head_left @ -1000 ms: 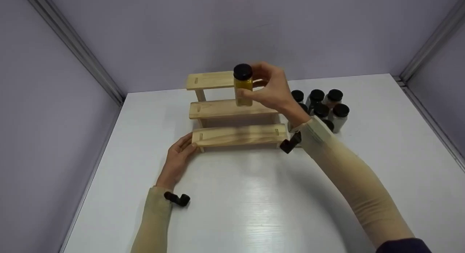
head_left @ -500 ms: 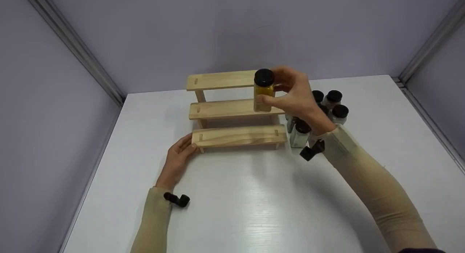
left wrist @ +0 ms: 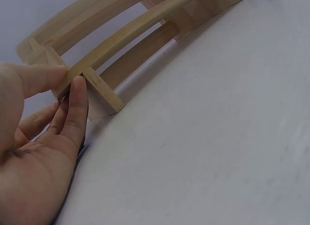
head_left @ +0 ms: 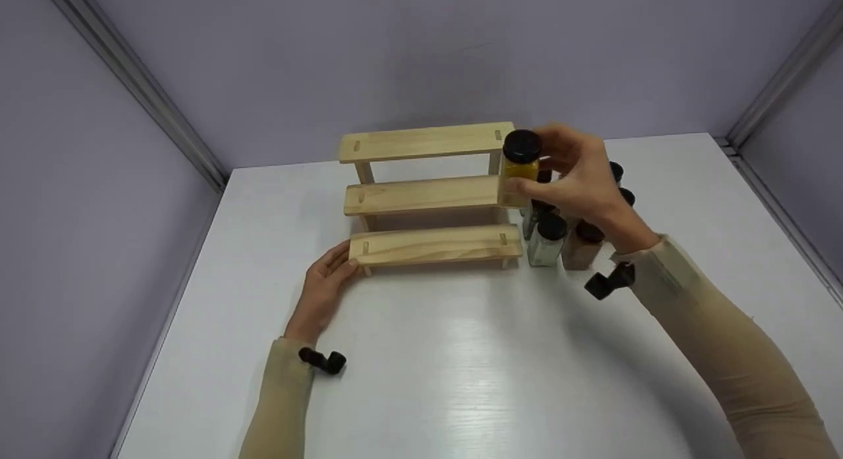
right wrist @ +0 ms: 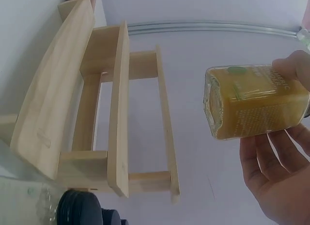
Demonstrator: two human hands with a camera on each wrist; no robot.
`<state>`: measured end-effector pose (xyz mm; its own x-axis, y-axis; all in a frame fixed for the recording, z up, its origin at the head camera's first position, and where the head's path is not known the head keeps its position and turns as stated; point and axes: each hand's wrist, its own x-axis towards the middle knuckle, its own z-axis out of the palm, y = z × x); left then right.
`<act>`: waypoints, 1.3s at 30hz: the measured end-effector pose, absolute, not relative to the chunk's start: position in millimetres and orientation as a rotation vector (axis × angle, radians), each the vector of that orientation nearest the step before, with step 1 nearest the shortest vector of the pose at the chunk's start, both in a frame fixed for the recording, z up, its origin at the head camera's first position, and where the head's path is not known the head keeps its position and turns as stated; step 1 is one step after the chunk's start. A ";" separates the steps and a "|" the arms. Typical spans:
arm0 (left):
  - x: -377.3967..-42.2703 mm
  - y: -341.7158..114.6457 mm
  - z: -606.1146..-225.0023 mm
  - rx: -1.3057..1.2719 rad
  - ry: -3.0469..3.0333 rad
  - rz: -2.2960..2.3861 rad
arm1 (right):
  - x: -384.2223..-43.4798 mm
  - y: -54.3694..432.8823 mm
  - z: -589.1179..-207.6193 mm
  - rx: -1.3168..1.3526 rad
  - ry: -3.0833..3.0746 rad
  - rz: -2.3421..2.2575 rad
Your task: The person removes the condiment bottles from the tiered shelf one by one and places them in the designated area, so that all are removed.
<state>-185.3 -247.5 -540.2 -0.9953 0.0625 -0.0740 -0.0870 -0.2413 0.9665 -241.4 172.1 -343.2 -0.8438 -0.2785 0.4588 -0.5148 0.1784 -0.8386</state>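
A three-step wooden display rack [head_left: 428,245] stands on the white table, with its shelves bare. My left hand [head_left: 321,289] holds the left end of its lowest step; the left wrist view shows fingers [left wrist: 76,109] on either side of the board's end. My right hand [head_left: 583,179] grips a square glass spice jar [head_left: 519,176] of yellow powder with a black lid. The jar is upright, raised in front of the rack's right end. In the right wrist view, the thumb lies on one side of the jar and the other fingers on the opposite side.
Several black-lidded spice jars [head_left: 546,245] are grouped right of the rack, partly hidden behind my right hand. One of them holds brown powder [head_left: 581,251]. A pale wall [head_left: 421,57] rises behind the table, and side panels with metal corner rails flank it.
My right hand has carried the yellow jar rightward and slightly down, from in front of the rack's upper steps to its right end. My left hand stays at the lowest step.
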 end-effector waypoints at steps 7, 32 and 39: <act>-187.4 -246.9 -540.7 -0.058 1.910 2.374 | -236.2 198.9 -341.7 0.726 -2.245 1.724; -187.5 -243.3 -542.3 -0.031 1.930 2.365 | -222.9 284.0 -352.3 0.616 -2.255 1.693; -187.0 -241.2 -541.1 -0.020 1.936 2.361 | -222.3 302.0 -363.8 0.751 -2.120 1.884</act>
<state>-187.0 -241.2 -541.1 -0.9960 0.0600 -0.0662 -0.0767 -0.1935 0.9781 -222.3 302.0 -363.8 -0.8487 -0.2337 0.4744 -0.4986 0.0545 -0.8651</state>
